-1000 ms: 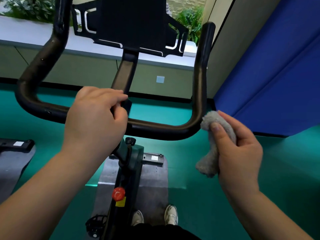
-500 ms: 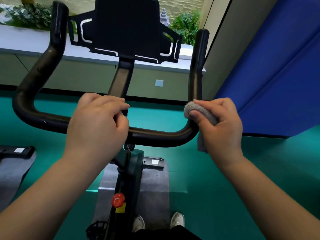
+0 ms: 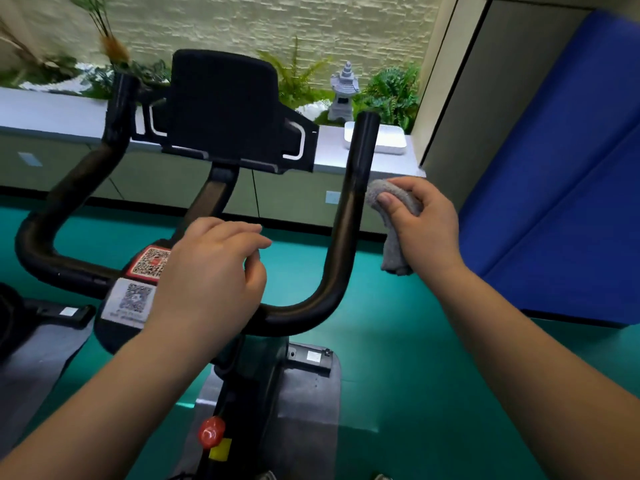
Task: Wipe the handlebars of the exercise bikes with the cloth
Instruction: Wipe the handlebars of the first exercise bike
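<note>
The black handlebar (image 3: 341, 237) is a smooth, shiny tube bent like a wide U, with one arm going up at 1 o'clock and the other at 10 o'clock. A soft, fuzzy grey cloth (image 3: 393, 206) touches the outer side of the 1 o'clock arm, about halfway up. The right hand (image 3: 424, 226) grips the cloth with curled fingers, and a loose end of it hangs down under the hand. The left hand (image 3: 211, 271) rests on the low middle bar with its fingers bent over it; whether it squeezes tight is hard to tell.

Just to the left of that hand sit two square code stickers, a red one (image 3: 150, 262) and a white one (image 3: 130, 301). Their tiny words are too blurry to read. A flat black holder (image 3: 225, 105) stands up at 12 o'clock. A round red knob (image 3: 211, 432) with a yellow tag under it sits at 6 o'clock.

There is open green floor (image 3: 398, 358) at 3 o'clock, up to a blue padded wall (image 3: 561, 188). A grey ledge (image 3: 52, 116) with a white box (image 3: 389, 140), a small stone lantern (image 3: 343, 93) and plants runs behind
</note>
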### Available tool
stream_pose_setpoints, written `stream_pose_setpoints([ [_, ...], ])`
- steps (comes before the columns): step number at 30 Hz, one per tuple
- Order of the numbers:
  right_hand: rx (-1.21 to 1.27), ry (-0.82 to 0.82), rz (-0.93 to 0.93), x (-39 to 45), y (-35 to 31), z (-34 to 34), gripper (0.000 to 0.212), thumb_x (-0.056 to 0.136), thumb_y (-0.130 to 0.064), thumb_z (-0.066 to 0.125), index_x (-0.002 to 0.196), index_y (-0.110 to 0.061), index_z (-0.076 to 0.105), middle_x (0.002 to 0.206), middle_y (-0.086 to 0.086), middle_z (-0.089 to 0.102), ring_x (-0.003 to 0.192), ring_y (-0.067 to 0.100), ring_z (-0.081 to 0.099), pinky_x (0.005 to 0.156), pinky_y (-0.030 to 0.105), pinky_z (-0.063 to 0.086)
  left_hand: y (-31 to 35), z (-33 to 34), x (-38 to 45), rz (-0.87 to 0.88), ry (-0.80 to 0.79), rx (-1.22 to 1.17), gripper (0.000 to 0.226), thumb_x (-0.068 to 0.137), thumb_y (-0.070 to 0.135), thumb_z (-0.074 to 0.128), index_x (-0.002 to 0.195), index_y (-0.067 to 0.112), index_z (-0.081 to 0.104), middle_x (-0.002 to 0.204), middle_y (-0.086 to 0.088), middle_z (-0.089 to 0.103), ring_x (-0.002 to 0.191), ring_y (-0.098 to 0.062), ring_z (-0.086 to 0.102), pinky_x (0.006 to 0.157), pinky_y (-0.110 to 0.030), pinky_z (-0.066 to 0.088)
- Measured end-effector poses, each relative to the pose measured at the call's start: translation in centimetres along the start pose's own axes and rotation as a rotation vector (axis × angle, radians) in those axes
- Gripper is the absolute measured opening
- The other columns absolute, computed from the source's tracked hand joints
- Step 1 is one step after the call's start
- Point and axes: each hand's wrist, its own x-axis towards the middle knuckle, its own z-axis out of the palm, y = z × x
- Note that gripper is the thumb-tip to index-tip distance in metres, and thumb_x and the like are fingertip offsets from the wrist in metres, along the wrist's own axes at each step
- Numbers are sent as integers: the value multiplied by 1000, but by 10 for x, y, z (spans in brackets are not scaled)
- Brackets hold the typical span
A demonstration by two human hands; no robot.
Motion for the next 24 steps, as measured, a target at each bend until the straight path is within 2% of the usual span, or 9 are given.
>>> stream_pose_setpoints([
  [3, 14, -23, 8, -2, 19, -32, 13, 88, -21, 66, 94, -32, 64, 96, -16, 64, 91, 3, 60, 80, 19, 48, 38, 11, 6, 24, 37, -44, 29, 76, 13, 54, 97, 13, 73, 103, -2, 70, 97, -27, 58, 91, -30, 40],
  [5, -13, -43, 13, 0, 33, -52, 12, 88, -23, 66, 95, -33, 62, 100, -11, 64, 93, 6, 59, 81, 22, 48, 66, 21, 11, 53, 41, -77, 29, 78, 14, 54, 101, 13, 72, 106, -1, 68, 100, -25, 56, 92, -26, 37],
  [10, -72, -103, 19, 8, 65, -107, 13, 89, -25, 65, 97, -34, 62, 107, -5, 63, 96, 7, 57, 83, 21, 44, 134, 55, 27, 152, 33, -102, 31, 83, 17, 54, 109, 13, 70, 113, -1, 65, 109, -24, 51, 96, -34, 42],
  [12, -95, -121, 38, 12, 80, -128, 11, 90, -26, 64, 98, -33, 62, 108, -5, 62, 96, 6, 56, 82, 20, 43, 156, 73, 33, 190, 24, -91, 32, 82, 16, 55, 110, 13, 69, 112, -1, 66, 109, -24, 51, 93, -37, 46],
  [17, -150, -129, 74, 23, 113, -172, 10, 90, -30, 64, 99, -32, 64, 108, -6, 60, 97, 8, 56, 83, 24, 46, 192, 129, 47, 223, -134, 12, 42, 82, 24, 54, 122, 14, 62, 116, -3, 66, 109, -26, 54, 96, -37, 45],
  [20, -216, -120, 88, 38, 134, -189, 12, 88, -32, 66, 100, -32, 67, 105, -5, 59, 95, 7, 53, 79, 13, 41, 202, 162, 58, 191, -284, 108, 52, 87, 29, 58, 137, 16, 49, 131, -5, 58, 120, -29, 49, 105, -40, 37],
  [22, -250, -108, 100, 52, 148, -195, 16, 87, -33, 67, 102, -31, 70, 103, -4, 59, 92, 5, 51, 74, 1, 35, 207, 183, 68, 144, -386, 152, 59, 92, 35, 51, 146, 21, 33, 145, -2, 45, 132, -28, 38, 111, -41, 27],
  [24, -265, -103, 115, 69, 163, -196, 18, 87, -34, 68, 103, -29, 72, 102, -2, 60, 91, 5, 52, 71, -4, 32, 208, 206, 80, 121, -448, 186, 60, 95, 39, 43, 150, 25, 21, 152, 1, 33, 139, -26, 28, 114, -41, 19],
])
